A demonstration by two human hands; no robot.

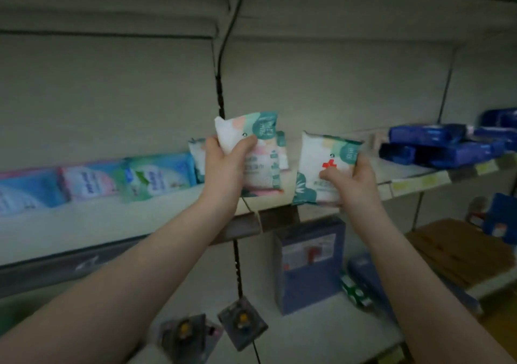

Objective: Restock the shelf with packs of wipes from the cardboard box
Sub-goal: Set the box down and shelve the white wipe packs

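Left hand (223, 165) grips one wipes pack (251, 134); right hand (354, 180) grips another pack (316, 154) beside it, over the shelf (84, 223).

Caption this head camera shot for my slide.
Restocking: left hand grips a teal-and-pink wipes pack, right hand a red-cross wipes pack, before the shelf.

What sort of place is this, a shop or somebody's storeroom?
Most likely a shop aisle: long shelves with price tags along the front edge, wipes packs lined up facing out, and blue packs stacked at right.
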